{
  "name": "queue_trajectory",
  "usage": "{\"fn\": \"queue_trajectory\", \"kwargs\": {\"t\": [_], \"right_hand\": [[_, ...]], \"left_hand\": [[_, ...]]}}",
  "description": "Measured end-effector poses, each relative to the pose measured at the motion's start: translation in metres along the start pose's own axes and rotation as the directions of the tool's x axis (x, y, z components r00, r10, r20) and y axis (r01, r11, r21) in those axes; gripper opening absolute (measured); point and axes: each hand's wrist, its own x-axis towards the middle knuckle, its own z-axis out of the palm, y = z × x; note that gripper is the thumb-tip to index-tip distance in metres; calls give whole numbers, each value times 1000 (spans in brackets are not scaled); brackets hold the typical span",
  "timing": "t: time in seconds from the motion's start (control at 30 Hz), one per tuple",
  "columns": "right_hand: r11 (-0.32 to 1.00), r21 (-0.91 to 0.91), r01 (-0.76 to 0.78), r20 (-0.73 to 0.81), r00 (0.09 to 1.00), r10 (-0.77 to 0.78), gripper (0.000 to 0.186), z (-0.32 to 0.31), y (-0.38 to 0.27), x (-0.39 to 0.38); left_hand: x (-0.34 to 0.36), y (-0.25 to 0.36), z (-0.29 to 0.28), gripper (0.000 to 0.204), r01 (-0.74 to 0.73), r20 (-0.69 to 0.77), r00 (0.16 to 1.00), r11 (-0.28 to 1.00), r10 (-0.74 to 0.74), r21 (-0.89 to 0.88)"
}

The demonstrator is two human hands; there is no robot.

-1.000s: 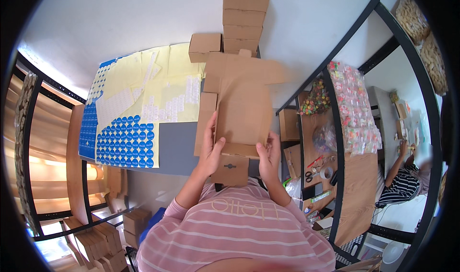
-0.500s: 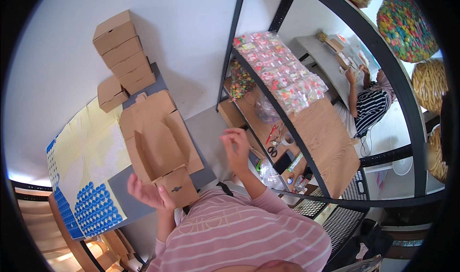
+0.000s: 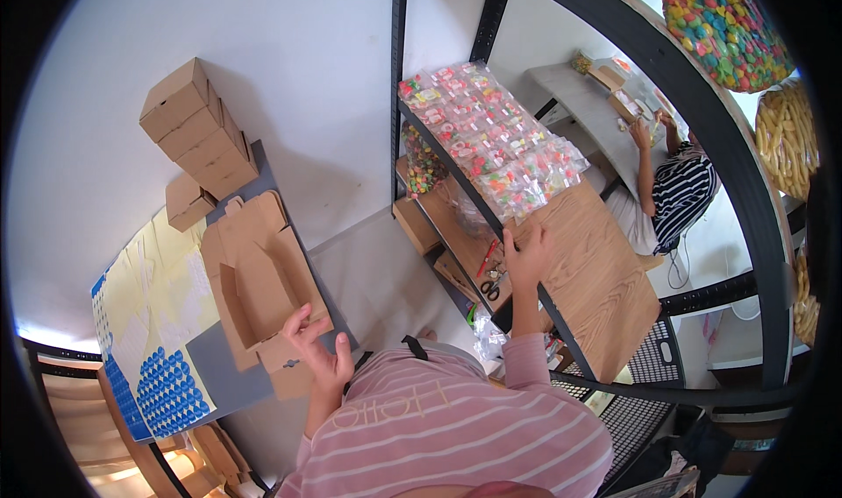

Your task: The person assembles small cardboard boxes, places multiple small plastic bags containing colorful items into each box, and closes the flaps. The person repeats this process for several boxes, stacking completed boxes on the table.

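Observation:
An unfolded brown cardboard box point(image 3: 265, 294) lies open at the grey table's near right side, its flaps spread and nothing inside it. My left hand point(image 3: 321, 356) hovers over the box's near flap with its fingers apart and holds nothing. Reaching out to the shelf, my right hand point(image 3: 528, 257) is at its black front rail, fingers apart and empty; whether it touches the rail I cannot tell. Just beyond its fingertips, small clear bags of colourful candy point(image 3: 500, 138) lie in rows on the wooden shelf board point(image 3: 601, 274).
Folded cardboard boxes point(image 3: 197, 130) are stacked at the table's back. Sheets of blue round stickers point(image 3: 171, 391) cover its left side. Below the shelf board lie scissors point(image 3: 493, 286). Large snack bags point(image 3: 726, 33) hang at upper right. Another person point(image 3: 680, 191) works at a table beyond.
My right hand has moved right, from over the floor gap to the shelf beside the candy bags. The left hand has shifted slightly right. The view has turned toward the shelf.

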Motion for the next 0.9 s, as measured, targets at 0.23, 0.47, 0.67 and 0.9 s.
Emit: {"fn": "queue_trajectory", "kwargs": {"t": [0.23,0.47,0.67,0.9], "right_hand": [[956,-136,260,1,965,-262,59,30,-5,32],[983,106,147,29,988,-151,52,28,20,19],[958,280,65,-37,998,-57,38,17,38,-2],[649,739,-179,-76,936,344,26,13,51,-19]], "left_hand": [[-2,12,28,29,58,60,997,998,-57,-24],[6,11,38,30,82,92,993,996,-78,-39],[7,8,43,31,136,189,976,983,-112,-122],[9,9,55,31,619,646,703,702,-297,-352]]}}
